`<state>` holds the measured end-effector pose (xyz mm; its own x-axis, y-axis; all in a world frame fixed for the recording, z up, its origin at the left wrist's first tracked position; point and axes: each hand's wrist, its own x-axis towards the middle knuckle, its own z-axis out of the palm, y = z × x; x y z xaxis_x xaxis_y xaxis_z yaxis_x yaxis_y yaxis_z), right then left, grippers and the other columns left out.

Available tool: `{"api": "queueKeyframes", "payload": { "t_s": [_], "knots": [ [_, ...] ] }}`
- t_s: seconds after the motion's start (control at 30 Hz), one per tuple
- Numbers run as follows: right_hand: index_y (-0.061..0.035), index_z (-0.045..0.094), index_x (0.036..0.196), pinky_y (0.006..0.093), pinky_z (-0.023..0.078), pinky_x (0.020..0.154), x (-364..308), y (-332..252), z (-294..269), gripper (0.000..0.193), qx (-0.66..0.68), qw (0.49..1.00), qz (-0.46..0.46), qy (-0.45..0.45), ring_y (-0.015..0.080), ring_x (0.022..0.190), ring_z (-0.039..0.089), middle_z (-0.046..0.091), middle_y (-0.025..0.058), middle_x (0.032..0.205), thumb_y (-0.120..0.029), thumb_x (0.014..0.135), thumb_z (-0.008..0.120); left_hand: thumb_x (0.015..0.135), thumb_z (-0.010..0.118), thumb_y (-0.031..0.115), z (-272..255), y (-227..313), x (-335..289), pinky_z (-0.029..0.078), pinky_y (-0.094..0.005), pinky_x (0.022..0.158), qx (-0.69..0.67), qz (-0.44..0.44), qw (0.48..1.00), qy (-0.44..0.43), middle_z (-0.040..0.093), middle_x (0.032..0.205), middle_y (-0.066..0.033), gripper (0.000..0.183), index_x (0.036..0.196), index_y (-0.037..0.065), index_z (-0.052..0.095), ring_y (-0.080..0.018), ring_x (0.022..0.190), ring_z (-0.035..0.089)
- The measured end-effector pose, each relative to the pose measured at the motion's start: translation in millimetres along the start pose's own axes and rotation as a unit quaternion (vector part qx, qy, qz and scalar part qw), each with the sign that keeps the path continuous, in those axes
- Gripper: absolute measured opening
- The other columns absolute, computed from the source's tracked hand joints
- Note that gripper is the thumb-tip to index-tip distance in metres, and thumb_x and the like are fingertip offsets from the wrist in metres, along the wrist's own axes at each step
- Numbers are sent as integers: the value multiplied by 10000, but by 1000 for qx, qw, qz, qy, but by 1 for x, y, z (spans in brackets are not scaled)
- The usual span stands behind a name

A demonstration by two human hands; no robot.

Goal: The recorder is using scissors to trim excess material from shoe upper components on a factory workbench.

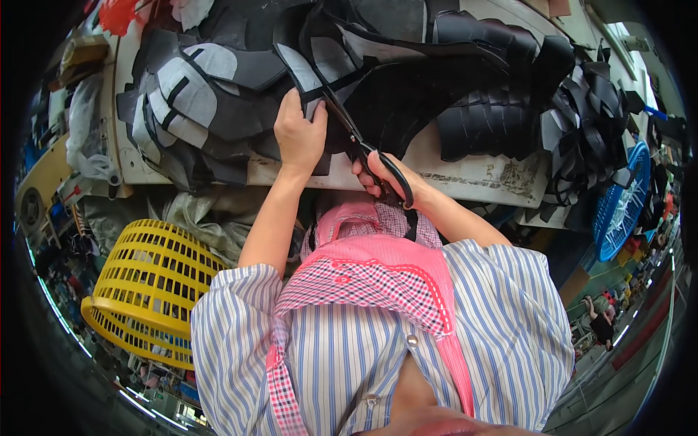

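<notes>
The left hand (300, 134) pinches a grey-backed black piece (297, 65) just beyond its fingertips, probably to steady the edge against the blades. The right hand (382, 178) is wrapped around black-handled scissors (354, 136), angled toward the left hand. Overlapping cut pieces (193, 91) lie left of it on the counter (487, 174), seemingly within easy reach

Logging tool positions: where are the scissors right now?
In the head view's upper centre, the scissors are in the right hand, blades beside the left hand.
</notes>
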<state>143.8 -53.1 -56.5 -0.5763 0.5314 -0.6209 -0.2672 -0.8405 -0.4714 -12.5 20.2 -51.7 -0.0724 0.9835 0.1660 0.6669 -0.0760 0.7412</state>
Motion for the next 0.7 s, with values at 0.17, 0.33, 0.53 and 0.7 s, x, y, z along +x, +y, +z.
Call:
{"api": "queueKeyframes", "payload": {
  "t_s": [0.17,0.33,0.53,0.7],
  "knots": [
    [-72,457,796,172,301,426,-6,3,15,419,-17,998,1,62,41,508,332,364,-38,609,-486,768,515,680,580,40,0,2,-5,416,-387,621,34,32,999,26,507,796,-179,251,890,-47,472,-370,728,504],
    [-41,463,817,192,310,467,7,0,17,539,-48,997,-5,61,60,505,328,374,-32,597,-573,731,480,683,574,34,-2,2,-4,418,-394,605,35,39,998,30,506,795,-180,242,889,-45,473,-367,719,507],
    [9,491,667,312,384,485,19,-23,7,428,-452,854,-111,233,224,500,509,460,123,509,-395,637,630,659,636,114,-45,7,25,414,-376,690,-33,-45,998,17,518,863,-188,331,907,-32,472,-354,800,517],
    [-14,475,734,279,397,493,-14,-49,12,403,-430,819,-284,254,182,491,485,458,94,538,-321,589,691,645,680,330,-103,-35,71,323,-393,868,439,-26,874,207,444,1059,-251,745,1157,-90,340,-352,985,429]
  ]
}}
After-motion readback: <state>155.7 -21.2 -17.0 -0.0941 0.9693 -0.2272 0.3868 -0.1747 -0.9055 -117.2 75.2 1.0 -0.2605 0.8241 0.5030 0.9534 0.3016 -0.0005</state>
